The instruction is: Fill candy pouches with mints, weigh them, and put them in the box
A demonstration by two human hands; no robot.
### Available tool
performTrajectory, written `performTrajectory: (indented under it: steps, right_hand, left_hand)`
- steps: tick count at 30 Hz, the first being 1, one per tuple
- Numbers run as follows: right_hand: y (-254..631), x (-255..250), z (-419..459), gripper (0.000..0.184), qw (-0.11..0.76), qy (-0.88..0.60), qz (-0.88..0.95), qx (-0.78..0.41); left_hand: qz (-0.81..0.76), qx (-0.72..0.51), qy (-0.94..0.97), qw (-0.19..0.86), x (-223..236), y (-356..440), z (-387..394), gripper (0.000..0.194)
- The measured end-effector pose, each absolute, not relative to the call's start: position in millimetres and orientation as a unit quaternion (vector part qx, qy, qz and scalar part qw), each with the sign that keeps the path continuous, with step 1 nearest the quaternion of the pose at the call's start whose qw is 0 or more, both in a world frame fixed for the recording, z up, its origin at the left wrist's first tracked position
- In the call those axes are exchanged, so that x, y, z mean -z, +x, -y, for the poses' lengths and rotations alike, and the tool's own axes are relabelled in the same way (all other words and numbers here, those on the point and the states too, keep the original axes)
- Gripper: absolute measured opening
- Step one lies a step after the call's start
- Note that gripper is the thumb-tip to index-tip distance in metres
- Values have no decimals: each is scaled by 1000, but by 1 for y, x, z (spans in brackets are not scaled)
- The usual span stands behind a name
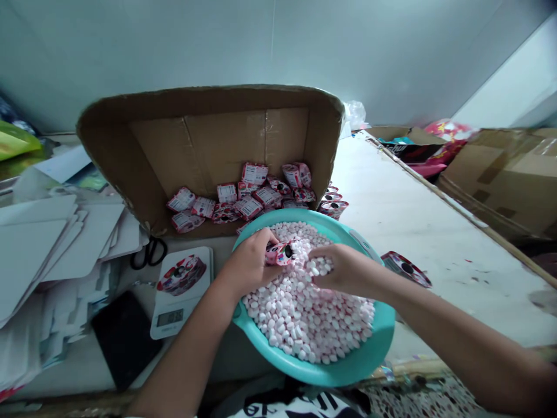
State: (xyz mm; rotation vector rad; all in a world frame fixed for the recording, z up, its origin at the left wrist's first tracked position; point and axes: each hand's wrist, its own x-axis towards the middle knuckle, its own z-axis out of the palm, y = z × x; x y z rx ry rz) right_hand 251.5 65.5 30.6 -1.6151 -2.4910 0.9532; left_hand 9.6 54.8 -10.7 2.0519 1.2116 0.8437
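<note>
A teal basin [369,354] full of small pink and white candies [304,319] sits in front of me. Over the candies, my left hand [250,261] is closed round a small pink printed packet [281,253], held with its mouth toward the right. My right hand [342,270] is cupped round a scoop of candies [319,266] right at the packet's mouth. Behind the basin a cardboard box [209,145] lies on its side with several filled pink packets [248,197] inside.
A white kitchen scale [180,299] at the left carries one flat packet. Black scissors [150,252], a dark phone [124,337] and stacks of white card [52,244] lie further left. Loose packets [404,268] rest on the white table [435,232]; more cartons [509,174] stand at right.
</note>
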Motion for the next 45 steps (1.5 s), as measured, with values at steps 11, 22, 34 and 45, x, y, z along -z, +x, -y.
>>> performTrajectory:
  steps: [11,22,34,45]
  right_hand:
    - [210,-72,-83,13,55,-445,873,-193]
    - [228,-67,-67,34,143,-468,856,-166]
    - [196,-34,-48,28,358,-380,834,-178]
    - [200,-26,-53,28,350,-400,825,-191]
  left_hand:
    - [-473,-345,741,330,6,8,-54,32]
    - [-475,-417,673,383,9,9,-53,34]
    - [-500,-378,693,357,6,8,-52,28]
    - [-474,-372,720,345,4,7,-52,29]
